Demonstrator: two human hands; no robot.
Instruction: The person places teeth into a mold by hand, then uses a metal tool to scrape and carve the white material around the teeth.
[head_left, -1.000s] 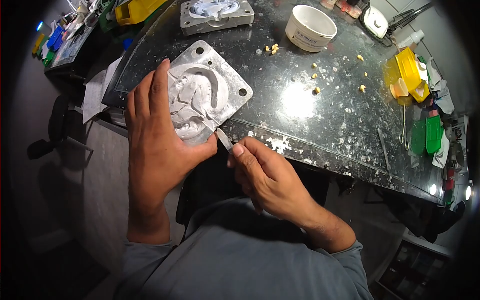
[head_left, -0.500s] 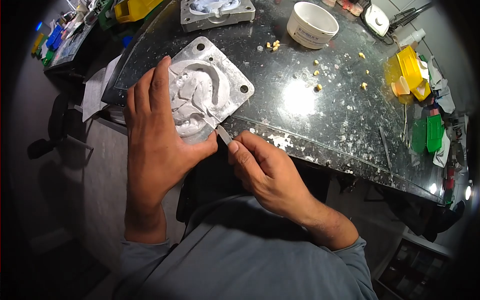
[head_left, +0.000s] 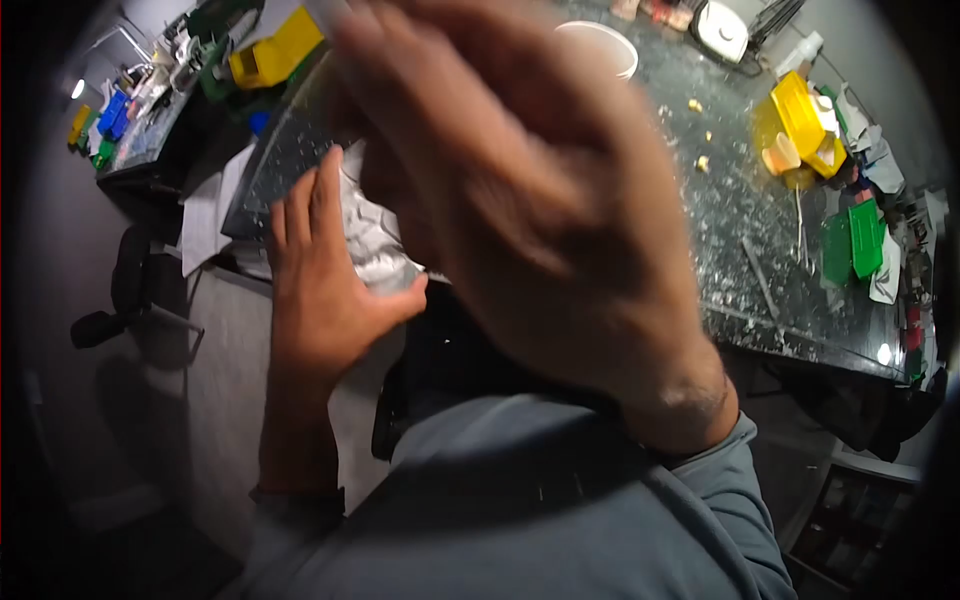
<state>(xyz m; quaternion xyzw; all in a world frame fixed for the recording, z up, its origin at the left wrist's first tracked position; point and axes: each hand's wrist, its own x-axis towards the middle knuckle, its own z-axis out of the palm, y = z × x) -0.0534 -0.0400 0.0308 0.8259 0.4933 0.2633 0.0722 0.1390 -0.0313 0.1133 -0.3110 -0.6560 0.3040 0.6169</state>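
My left hand (head_left: 325, 275) grips the edge of a metal dental flask half (head_left: 405, 278) filled with white plaster (head_left: 368, 222), thumb at the near side and fingers along the left. Much of the flask is hidden behind my right hand (head_left: 560, 220), which is raised close to the camera and smeared by motion. Its fingers are curled. A pale grey blade, seemingly of the plaster knife (head_left: 328, 14), pokes out at the top edge of the view; the rest of the knife does not show.
A white tub (head_left: 605, 48) stands at the back of the dark bench (head_left: 730, 215). Small yellowish pieces (head_left: 702, 163) and a thin metal tool (head_left: 762, 278) lie on the right. Yellow (head_left: 800, 115) and green bins (head_left: 866, 238) line the right edge. A chair (head_left: 128, 285) is at left.
My right hand has risen from the flask's near corner towards the camera, carrying the knife up and now covering much of the flask. My left hand stays on the flask; the view has shifted slightly.
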